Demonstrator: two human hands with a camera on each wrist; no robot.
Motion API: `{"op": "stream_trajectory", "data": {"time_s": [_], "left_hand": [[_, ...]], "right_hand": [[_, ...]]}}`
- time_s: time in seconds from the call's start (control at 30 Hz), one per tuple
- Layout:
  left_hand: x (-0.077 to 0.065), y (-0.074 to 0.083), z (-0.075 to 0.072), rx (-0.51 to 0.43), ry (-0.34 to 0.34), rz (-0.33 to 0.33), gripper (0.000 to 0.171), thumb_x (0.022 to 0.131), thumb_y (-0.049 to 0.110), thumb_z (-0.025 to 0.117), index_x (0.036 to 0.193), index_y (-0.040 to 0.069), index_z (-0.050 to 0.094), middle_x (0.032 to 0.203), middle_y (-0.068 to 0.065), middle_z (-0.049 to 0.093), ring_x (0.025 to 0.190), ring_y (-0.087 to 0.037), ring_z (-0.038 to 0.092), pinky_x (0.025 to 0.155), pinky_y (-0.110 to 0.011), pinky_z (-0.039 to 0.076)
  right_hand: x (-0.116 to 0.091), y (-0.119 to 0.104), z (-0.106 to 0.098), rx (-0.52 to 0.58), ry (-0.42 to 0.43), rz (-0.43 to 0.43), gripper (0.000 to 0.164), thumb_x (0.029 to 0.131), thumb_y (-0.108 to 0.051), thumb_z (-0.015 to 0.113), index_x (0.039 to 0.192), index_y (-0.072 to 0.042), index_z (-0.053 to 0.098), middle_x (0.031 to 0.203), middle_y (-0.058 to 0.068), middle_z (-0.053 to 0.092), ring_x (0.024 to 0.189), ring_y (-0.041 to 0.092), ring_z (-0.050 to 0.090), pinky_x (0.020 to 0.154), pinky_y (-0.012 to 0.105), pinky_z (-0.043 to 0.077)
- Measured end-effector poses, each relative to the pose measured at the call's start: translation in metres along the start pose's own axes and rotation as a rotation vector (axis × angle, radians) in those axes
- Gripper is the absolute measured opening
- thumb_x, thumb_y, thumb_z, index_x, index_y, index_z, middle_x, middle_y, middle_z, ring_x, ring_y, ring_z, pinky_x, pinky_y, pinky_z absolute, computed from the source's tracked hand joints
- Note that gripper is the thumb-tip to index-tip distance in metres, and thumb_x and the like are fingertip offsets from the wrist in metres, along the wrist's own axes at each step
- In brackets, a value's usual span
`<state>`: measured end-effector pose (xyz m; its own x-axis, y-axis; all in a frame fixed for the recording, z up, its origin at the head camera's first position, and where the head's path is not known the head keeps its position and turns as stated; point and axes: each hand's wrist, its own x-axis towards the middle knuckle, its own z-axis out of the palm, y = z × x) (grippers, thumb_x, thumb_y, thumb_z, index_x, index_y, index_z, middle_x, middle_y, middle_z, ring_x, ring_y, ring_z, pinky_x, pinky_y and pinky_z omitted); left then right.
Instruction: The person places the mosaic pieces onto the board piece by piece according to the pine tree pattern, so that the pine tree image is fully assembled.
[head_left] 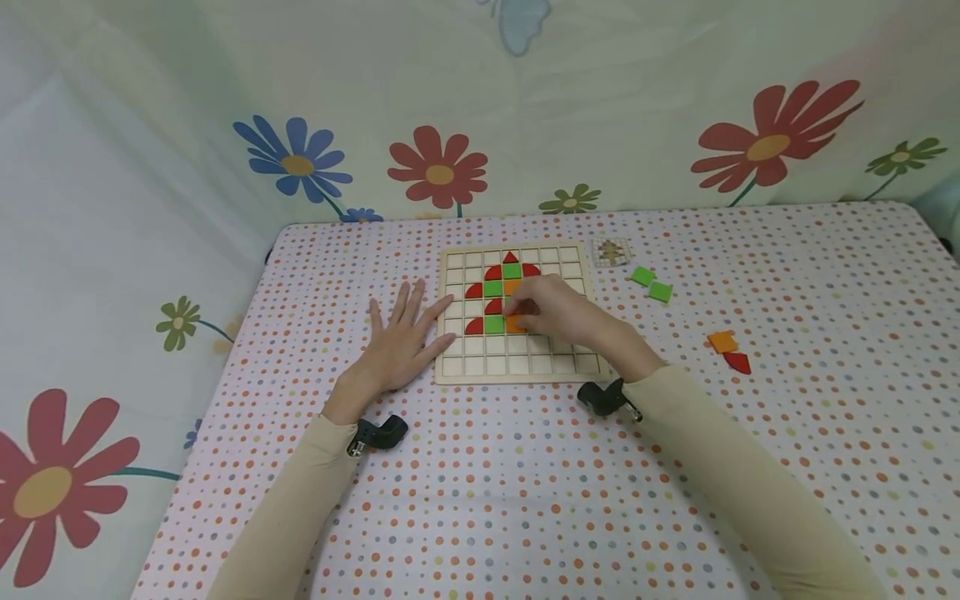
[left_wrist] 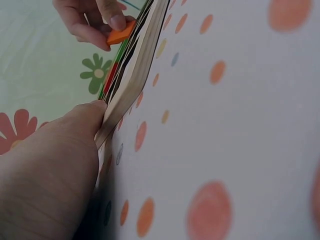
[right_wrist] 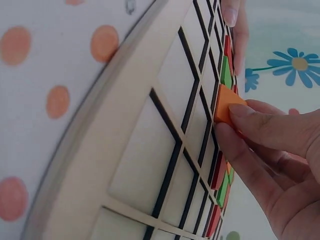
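Observation:
A wooden grid board lies on the table with red, green and orange tiles set in its cells. My right hand is over the middle of the board and pinches an orange square tile between thumb and fingers. In the right wrist view that tile is tilted, one edge down at the grid. Next to it in the head view are a green square tile and a red quarter-round tile. My left hand lies with fingers spread at the board's left side, its thumb and index fingertip on the rim.
Right of the board lie two green square tiles, and farther right an orange piece beside a red quarter-round piece. A small pattern card lies by the board's far right corner. A flowered curtain hangs behind the dotted tablecloth.

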<state>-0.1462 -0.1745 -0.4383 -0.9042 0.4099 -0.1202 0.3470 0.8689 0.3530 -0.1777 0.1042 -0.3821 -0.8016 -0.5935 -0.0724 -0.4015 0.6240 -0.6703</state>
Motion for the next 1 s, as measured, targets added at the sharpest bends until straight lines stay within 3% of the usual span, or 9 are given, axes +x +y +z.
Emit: {"op": "stream_trajectory", "data": {"time_s": [0.27, 0.73, 1.0], "left_hand": [[0.000, 0.001, -0.001, -0.003, 0.001, 0.004, 0.068, 0.109, 0.052, 0.044, 0.168, 0.024, 0.024, 0.175, -0.017, -0.005, 0.160, -0.037, -0.013, 0.115, -0.076, -0.015], [0.000, -0.001, 0.001, -0.002, 0.000, -0.003, 0.068, 0.110, 0.053, 0.042, 0.169, 0.025, 0.023, 0.175, -0.017, -0.006, 0.160, -0.035, -0.014, 0.115, -0.075, -0.017], [0.000, 0.000, 0.000, 0.003, -0.001, 0.002, 0.068, 0.109, 0.053, 0.042, 0.169, 0.025, 0.023, 0.175, -0.017, -0.006, 0.160, -0.036, -0.013, 0.115, -0.075, -0.016]], "right_hand": [[0.002, -0.010, 0.003, -0.073, -0.006, 0.022, 0.013, 0.093, 0.007, 0.075, 0.105, 0.005, 0.078, 0.110, 0.017, 0.076, 0.107, 0.031, 0.069, 0.093, 0.042, 0.057], [-0.002, -0.018, 0.008, -0.225, 0.003, -0.026, 0.019, 0.093, 0.008, 0.074, 0.111, 0.007, 0.078, 0.109, 0.019, 0.072, 0.110, 0.035, 0.066, 0.092, 0.041, 0.058], [-0.005, -0.020, 0.011, -0.292, 0.009, -0.045, 0.012, 0.095, 0.007, 0.071, 0.103, 0.005, 0.080, 0.098, 0.015, 0.068, 0.091, 0.026, 0.065, 0.078, 0.032, 0.059]]}}
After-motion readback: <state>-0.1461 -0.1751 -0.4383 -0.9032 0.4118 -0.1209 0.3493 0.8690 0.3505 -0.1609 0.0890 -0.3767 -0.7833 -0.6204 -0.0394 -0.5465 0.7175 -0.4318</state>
